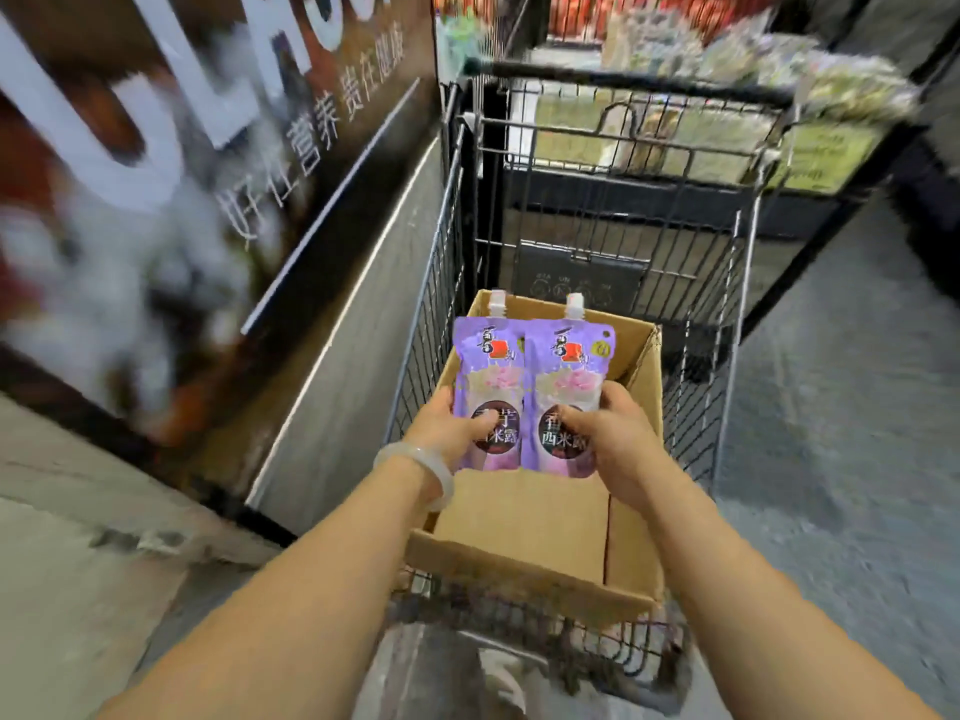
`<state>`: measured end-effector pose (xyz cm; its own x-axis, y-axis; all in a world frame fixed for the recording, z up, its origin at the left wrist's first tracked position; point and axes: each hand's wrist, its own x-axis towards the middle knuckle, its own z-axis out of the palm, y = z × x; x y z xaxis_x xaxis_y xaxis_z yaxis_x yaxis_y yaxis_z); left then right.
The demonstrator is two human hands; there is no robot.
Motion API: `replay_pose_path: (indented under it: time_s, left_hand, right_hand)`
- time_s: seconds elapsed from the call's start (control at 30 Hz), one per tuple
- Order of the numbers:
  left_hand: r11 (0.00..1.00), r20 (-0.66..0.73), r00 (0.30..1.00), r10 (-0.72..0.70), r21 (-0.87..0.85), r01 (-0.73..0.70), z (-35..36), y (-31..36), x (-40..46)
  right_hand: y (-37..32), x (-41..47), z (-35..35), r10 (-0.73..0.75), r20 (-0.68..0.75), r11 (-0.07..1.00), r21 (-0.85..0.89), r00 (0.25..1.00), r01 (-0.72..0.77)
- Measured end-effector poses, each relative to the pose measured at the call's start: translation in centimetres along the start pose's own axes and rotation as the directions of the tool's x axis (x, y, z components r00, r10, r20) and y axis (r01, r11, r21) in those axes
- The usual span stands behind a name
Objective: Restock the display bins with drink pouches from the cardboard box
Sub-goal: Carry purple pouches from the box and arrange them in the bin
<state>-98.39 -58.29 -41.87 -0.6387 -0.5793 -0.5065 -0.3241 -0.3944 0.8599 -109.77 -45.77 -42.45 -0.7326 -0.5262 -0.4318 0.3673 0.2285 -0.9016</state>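
Two purple drink pouches with white spouts are held upright, side by side, above an open cardboard box (pixel 524 517). My left hand (pixel 452 428) grips the left pouch (pixel 488 376) by its lower part. My right hand (pixel 608 439) grips the right pouch (pixel 569 376) the same way. The box sits inside a wire shopping cart (pixel 613 200), and what shows of its inside is bare cardboard. A pale bangle (pixel 421 462) circles my left wrist.
A display stand with a large printed panel (pixel 182 200) and a grey sloped side runs along the left of the cart. Beyond the cart, bins (pixel 753 59) of blurred packaged goods stand at the back. Grey floor (pixel 841 407) lies to the right.
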Motion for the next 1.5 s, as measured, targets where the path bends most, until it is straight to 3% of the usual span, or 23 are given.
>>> replay_pose_path:
  time_s: [0.1, 0.37, 0.57, 0.73, 0.83, 1.1, 1.33, 1.5]
  left_hand:
    - [0.997, 0.000, 0.998, 0.070, -0.038, -0.070, -0.8, 2.2, -5.3]
    - [0.943, -0.171, 0.956, 0.237, -0.194, -0.269, -3.0, 5.7, -19.6]
    - [0.895, -0.429, 0.842, 0.327, -0.146, -0.422, -5.4, 4.4, -31.0]
    - [0.880, -0.634, 0.721, 0.281, -0.129, -0.456, -7.4, -0.3, -40.5]
    - [0.866, -0.708, 0.658, 0.257, -0.134, -0.482, -8.2, -2.5, -46.3]
    - [0.813, -0.890, 0.406, 0.208, -0.073, -0.578, -11.3, -8.3, -62.0]
    - [0.742, -0.985, 0.151, 0.088, -0.037, -0.669, -12.7, -16.9, -80.7]
    - [0.728, -0.999, -0.046, -0.022, 0.016, -0.686, -11.4, -25.2, -97.1]
  right_hand:
    - [-3.1, -4.8, 0.6, -0.086, 0.050, 0.996, 0.028, 0.995, 0.084]
    - [-8.5, -16.0, 3.4, -0.198, 0.253, 0.980, 0.052, 0.947, 0.191]
    - [-9.1, -24.5, 6.2, -0.250, 0.459, 0.963, 0.027, 0.852, 0.269]
    - [-6.8, -32.5, 8.3, -0.240, 0.622, 0.957, 0.023, 0.745, 0.290]
    - [-5.3, -37.4, 9.6, -0.216, 0.712, 0.957, 0.019, 0.668, 0.289]
    - [-1.7, -51.9, 14.5, -0.164, 0.888, 0.955, 0.033, 0.430, 0.295]
    - [4.6, -70.1, 18.2, -0.057, 0.990, 0.939, 0.009, 0.129, 0.345]
    - [11.7, -87.0, 17.2, 0.035, 0.997, 0.946, -0.013, -0.063, 0.325]
